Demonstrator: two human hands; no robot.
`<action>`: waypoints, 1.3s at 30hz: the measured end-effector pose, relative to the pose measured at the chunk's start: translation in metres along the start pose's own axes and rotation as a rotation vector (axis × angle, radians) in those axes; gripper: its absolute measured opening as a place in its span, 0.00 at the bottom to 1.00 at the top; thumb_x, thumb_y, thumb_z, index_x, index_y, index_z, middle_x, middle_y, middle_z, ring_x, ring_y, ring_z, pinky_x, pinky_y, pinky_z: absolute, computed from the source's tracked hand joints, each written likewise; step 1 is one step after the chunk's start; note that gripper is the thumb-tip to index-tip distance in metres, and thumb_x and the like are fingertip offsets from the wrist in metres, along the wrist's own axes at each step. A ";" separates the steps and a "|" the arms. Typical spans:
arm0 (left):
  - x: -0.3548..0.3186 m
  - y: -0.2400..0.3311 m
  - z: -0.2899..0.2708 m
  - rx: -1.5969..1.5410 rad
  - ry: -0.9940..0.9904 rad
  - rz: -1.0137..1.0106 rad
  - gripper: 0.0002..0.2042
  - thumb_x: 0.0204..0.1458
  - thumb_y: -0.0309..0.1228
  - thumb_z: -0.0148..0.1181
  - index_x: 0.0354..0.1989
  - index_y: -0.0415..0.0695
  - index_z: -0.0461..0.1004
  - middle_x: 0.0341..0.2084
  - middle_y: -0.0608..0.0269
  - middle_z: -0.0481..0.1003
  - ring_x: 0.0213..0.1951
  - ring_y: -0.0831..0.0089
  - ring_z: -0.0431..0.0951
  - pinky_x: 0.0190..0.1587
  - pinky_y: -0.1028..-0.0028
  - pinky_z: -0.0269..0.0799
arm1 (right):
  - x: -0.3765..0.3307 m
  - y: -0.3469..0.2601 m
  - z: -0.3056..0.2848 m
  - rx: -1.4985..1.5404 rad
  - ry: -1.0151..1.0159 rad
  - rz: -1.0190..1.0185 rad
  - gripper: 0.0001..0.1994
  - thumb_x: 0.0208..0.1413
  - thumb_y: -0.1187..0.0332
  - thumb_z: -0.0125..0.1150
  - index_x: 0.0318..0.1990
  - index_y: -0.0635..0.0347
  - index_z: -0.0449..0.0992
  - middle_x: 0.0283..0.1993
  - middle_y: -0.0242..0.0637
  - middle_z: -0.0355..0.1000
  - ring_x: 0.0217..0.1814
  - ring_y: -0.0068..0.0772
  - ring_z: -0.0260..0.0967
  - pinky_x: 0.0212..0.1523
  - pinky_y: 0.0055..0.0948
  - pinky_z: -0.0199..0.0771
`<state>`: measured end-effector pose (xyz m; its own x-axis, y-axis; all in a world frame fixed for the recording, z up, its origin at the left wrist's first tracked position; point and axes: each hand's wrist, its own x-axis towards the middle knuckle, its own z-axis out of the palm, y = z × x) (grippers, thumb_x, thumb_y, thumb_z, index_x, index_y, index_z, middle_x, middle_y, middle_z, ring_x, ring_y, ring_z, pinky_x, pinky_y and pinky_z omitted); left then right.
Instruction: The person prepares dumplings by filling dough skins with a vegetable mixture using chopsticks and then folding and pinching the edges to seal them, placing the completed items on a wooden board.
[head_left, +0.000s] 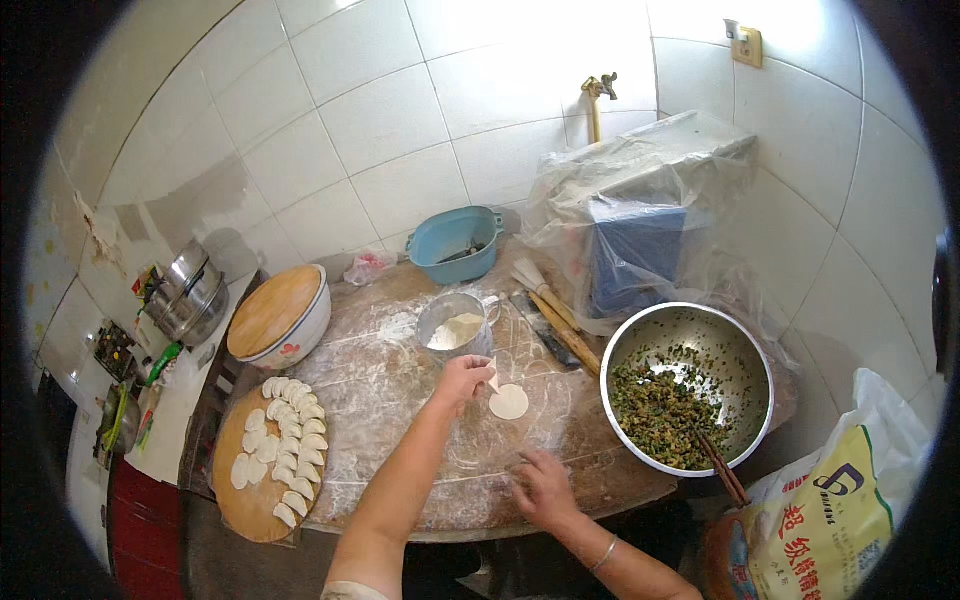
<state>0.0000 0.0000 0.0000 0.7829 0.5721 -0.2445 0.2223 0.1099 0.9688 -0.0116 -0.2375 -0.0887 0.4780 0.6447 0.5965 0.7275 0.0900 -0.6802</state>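
Observation:
My left hand [466,382] is closed in a pinch on a thin pale dough wrapper [494,376], seen mostly edge-on. Just beside its fingertips, a round dough wrapper [510,403] lies flat on the floured table [400,440]. Nearer the front edge, my right hand [545,490] hovers low or rests on the table, fingers loosely bent and apart, with nothing visible in them. A metal cup of flour [455,322] stands just beyond my left hand. On the left, a round wooden board [250,505] carries rows of folded dumplings [290,450] and several flat wrappers [242,467].
A steel bowl of chopped filling [690,312] with chopsticks [722,470] stands at the right, above a flour sack [820,520]. Behind are a blue basin [455,268], a knife [542,330], a rolling pin [568,340] and a plastic-covered box [640,250]. A lidded enamel basin [285,345] sits left.

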 end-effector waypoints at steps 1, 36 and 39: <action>-0.010 0.006 0.005 -0.055 -0.041 -0.002 0.11 0.47 0.25 0.62 0.39 0.39 0.73 0.23 0.69 0.72 0.17 0.86 0.66 0.15 0.84 0.58 | -0.002 0.004 -0.010 -0.062 0.032 0.010 0.11 0.41 0.72 0.63 0.34 0.62 0.73 0.48 0.52 0.66 0.53 0.55 0.62 0.53 0.45 0.64; -0.191 -0.075 -0.190 -0.518 0.788 0.463 0.15 0.45 0.23 0.58 0.43 0.42 0.67 0.38 0.60 0.69 0.33 0.73 0.72 0.26 0.74 0.71 | -0.024 0.033 -0.027 -0.313 -0.029 0.094 0.06 0.46 0.76 0.58 0.32 0.69 0.70 0.44 0.56 0.68 0.49 0.58 0.64 0.49 0.47 0.65; -0.236 -0.090 -0.276 -0.425 0.987 0.475 0.14 0.45 0.27 0.58 0.42 0.41 0.69 0.31 0.62 0.70 0.29 0.73 0.70 0.24 0.75 0.68 | -0.023 0.045 -0.034 -0.289 -0.032 0.036 0.06 0.46 0.78 0.60 0.33 0.68 0.72 0.46 0.52 0.69 0.49 0.52 0.66 0.47 0.42 0.69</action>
<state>-0.3648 0.0794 -0.0183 -0.0961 0.9902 0.1016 -0.3289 -0.1279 0.9357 0.0269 -0.2739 -0.1186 0.4939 0.6677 0.5570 0.8225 -0.1508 -0.5485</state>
